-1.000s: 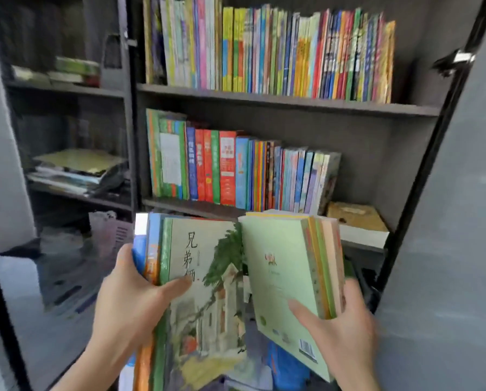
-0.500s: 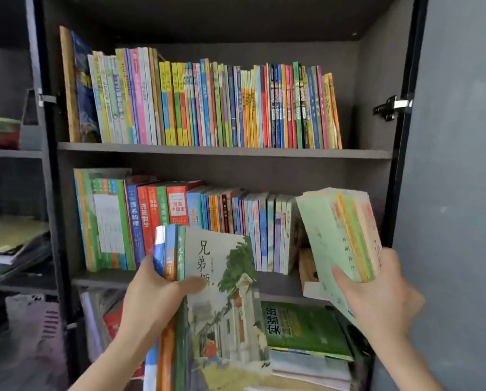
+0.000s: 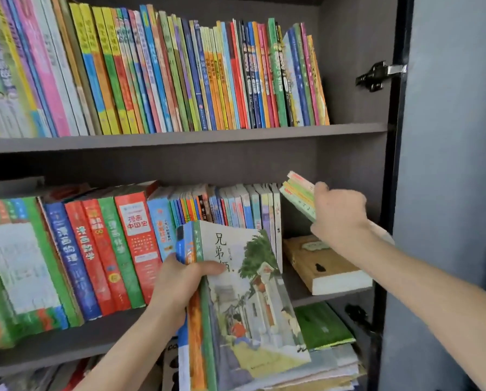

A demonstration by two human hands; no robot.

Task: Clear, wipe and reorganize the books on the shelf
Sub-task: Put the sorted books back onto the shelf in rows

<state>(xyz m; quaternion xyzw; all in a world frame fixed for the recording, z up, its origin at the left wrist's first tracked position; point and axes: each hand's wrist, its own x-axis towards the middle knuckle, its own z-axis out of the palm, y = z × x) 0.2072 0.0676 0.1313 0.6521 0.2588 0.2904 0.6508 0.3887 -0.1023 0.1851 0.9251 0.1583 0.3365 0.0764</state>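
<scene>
Between the two hands, the right end of a row of upright books (image 3: 123, 244) stands on the middle shelf (image 3: 81, 342) of a dark bookcase. The left hand (image 3: 177, 286) grips a bundle of books (image 3: 250, 306) near its spine edge, with the fingers curled behind it and the thumb laid across the front cover. That cover shows a painted street, a tree and large Chinese characters. The bundle extends right of and below those fingers, in front of the shelf edge.

The right hand (image 3: 339, 218) is raised into the open gap at the shelf's right end, its fingers closed round a slim stack of pastel green books (image 3: 298, 196). The stack juts up and to the left of the fingers, tilted. Whether it touches the last upright book cannot be told. Just below those fingers a thick tan book (image 3: 320, 266) lies flat on the shelf. Lower still, a green book (image 3: 320, 325) tops a flat pile. Above both hands, a packed upper row (image 3: 165, 74) of thin colourful spines fills the next shelf.
</scene>
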